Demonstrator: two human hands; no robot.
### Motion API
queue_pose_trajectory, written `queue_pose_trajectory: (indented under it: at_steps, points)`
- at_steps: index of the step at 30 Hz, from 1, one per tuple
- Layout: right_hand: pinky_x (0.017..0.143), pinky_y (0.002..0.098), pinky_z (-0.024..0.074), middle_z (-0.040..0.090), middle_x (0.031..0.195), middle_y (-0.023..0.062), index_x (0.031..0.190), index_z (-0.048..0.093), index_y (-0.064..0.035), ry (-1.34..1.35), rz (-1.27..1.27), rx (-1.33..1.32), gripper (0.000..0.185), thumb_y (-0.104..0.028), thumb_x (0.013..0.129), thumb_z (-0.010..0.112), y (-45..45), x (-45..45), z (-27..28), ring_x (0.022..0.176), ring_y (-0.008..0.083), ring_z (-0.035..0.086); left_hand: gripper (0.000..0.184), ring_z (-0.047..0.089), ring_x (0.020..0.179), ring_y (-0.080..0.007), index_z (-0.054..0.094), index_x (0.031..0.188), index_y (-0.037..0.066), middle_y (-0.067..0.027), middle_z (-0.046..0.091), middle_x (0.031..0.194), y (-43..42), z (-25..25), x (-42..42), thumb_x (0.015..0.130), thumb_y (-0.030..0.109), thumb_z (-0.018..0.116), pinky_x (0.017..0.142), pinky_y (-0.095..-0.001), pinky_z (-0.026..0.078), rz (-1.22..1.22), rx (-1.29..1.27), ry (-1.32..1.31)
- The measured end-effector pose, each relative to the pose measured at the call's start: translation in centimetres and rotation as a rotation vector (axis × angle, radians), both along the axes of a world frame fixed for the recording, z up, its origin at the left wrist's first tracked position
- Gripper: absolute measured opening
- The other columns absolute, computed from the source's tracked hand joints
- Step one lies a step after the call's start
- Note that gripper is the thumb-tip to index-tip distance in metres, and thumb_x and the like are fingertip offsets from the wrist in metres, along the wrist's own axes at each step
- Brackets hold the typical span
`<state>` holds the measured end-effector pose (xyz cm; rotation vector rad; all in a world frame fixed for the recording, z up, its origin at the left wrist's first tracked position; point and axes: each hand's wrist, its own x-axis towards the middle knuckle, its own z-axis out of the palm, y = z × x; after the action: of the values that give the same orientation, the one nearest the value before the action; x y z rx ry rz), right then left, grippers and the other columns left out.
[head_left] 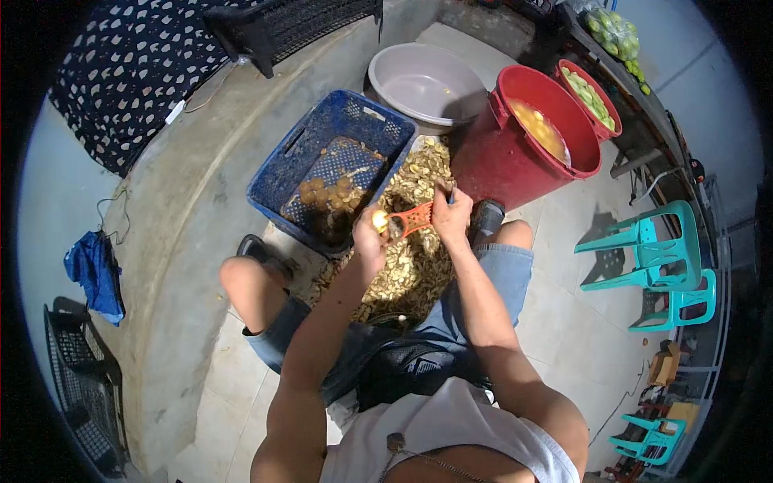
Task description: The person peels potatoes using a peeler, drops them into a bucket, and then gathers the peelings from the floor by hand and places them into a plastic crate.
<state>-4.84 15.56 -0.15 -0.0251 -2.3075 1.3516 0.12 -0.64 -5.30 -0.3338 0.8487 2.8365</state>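
Note:
My left hand is closed around a small pale-yellow peeled piece, which looks like a potato. An orange peeler is gripped in my right hand, its head pointing left, close to the potato; whether the blade touches it I cannot tell. Below both hands a heap of thin brown and yellow peelings covers the floor between my legs. Just beyond my left hand stands a blue plastic crate with several round brown potatoes at its near end.
A tall red bucket holds yellow pieces in liquid. Behind it sits a smaller red bucket with pale green pieces. A grey basin stands beyond the crate. Teal plastic chairs are at right; a concrete ledge curves along the left.

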Motion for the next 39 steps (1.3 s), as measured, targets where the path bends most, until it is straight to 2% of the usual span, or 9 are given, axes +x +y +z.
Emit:
queue_pose_trajectory:
  at_steps: [2, 3, 8, 11, 16, 22, 25, 32, 39]
  points:
    - [0.049, 0.0351, 0.0363, 0.044, 0.051, 0.0158, 0.065, 0.053, 0.0011, 0.322, -0.001, 0.202, 0.035, -0.021, 0.091, 0.059, -0.6, 0.4, 0.3, 0.045, 0.0198, 0.042, 0.020, 0.056, 0.062, -0.0125, 0.056, 0.096, 0.011, -0.0018, 0.054, 0.072, 0.9, 0.0, 0.2, 0.096, 0.028, 0.047, 0.052, -0.0288, 0.046, 0.080, -0.218, -0.126]
    - [0.052, 0.0366, 0.0432, 0.051, 0.056, 0.0202, 0.077, 0.063, 0.0038, 0.155, 0.013, 0.234, 0.015, -0.009, 0.081, 0.057, 0.4, 0.3, -0.3, 0.050, 0.0285, 0.054, 0.018, 0.058, 0.071, -0.0140, 0.058, 0.096, 0.011, -0.0015, 0.056, 0.079, 1.5, 1.9, 0.7, 0.095, 0.027, 0.049, 0.059, -0.0306, 0.048, 0.140, -0.238, -0.206]
    - [0.047, 0.0372, 0.0414, 0.051, 0.053, 0.0181, 0.070, 0.060, 0.0021, 0.052, -0.162, 0.045, 0.024, -0.014, 0.088, 0.059, 1.7, -1.3, 0.1, 0.044, 0.0234, 0.050, 0.018, 0.055, 0.064, -0.0126, 0.058, 0.096, 0.012, -0.0005, 0.056, 0.077, 0.4, 0.5, 0.9, 0.095, 0.024, 0.045, 0.048, -0.0268, 0.043, 0.006, -0.189, -0.112]
    - [0.049, 0.0380, 0.0427, 0.054, 0.057, 0.0204, 0.071, 0.060, 0.0015, 0.313, 0.080, 0.213, 0.018, -0.010, 0.085, 0.061, 0.3, 0.5, 1.4, 0.052, 0.0353, 0.059, 0.022, 0.052, 0.058, -0.0121, 0.057, 0.097, 0.010, -0.0007, 0.054, 0.075, 2.1, 0.4, 0.6, 0.096, 0.024, 0.041, 0.045, -0.0269, 0.040, 0.060, -0.199, -0.147]
    - [0.048, 0.0356, 0.0390, 0.049, 0.055, 0.0201, 0.070, 0.060, 0.0030, 0.148, -0.198, 0.120, 0.028, -0.016, 0.091, 0.061, 2.9, -1.7, 0.1, 0.045, 0.0200, 0.042, 0.025, 0.052, 0.056, -0.0136, 0.056, 0.097, 0.008, -0.0034, 0.051, 0.071, 1.3, 0.5, 1.3, 0.098, 0.024, 0.036, 0.045, -0.0290, 0.041, -0.052, -0.194, -0.120]
    - [0.046, 0.0341, 0.0361, 0.047, 0.049, 0.0135, 0.063, 0.055, 0.0023, 0.326, 0.033, 0.142, 0.035, -0.019, 0.090, 0.062, 1.8, -0.2, 0.3, 0.044, 0.0140, 0.045, 0.025, 0.056, 0.062, -0.0183, 0.053, 0.099, 0.010, -0.0028, 0.052, 0.073, 1.4, 0.6, 1.0, 0.097, 0.032, 0.041, 0.046, -0.0314, 0.042, -0.052, -0.131, -0.365]
    - [0.046, 0.0329, 0.0303, 0.039, 0.049, 0.0032, 0.059, 0.048, -0.0010, 0.180, -0.042, -0.109, 0.041, -0.022, 0.092, 0.060, 2.7, -0.4, 0.4, 0.049, 0.0105, 0.036, 0.028, 0.048, 0.054, -0.0138, 0.054, 0.094, 0.012, -0.0007, 0.051, 0.070, 0.3, -4.8, 0.5, 0.098, 0.037, 0.042, 0.050, -0.0285, 0.038, -0.221, 0.033, -0.209]
    - [0.050, 0.0299, 0.0276, 0.042, 0.059, -0.0076, 0.061, 0.048, -0.0053, 0.151, -0.135, -0.551, 0.042, -0.027, 0.095, 0.059, 6.5, 0.0, 2.7, 0.058, 0.0066, 0.034, 0.034, 0.049, 0.049, -0.0134, 0.057, 0.108, 0.009, -0.0008, 0.056, 0.068, 2.6, -8.5, 2.6, 0.098, 0.039, 0.044, 0.048, -0.0260, 0.046, -0.392, -0.558, -0.491]
    - [0.054, 0.0273, 0.0384, 0.050, 0.067, -0.0020, 0.072, 0.054, -0.0093, 0.208, -0.504, -0.968, 0.037, -0.039, 0.083, 0.071, 11.1, -0.2, 1.6, 0.060, 0.0087, 0.044, 0.035, 0.056, 0.072, -0.0126, 0.054, 0.116, 0.009, -0.0023, 0.061, 0.084, 10.7, -2.0, -0.7, 0.098, 0.037, 0.046, 0.066, -0.0284, 0.050, -0.573, -0.231, -0.326]
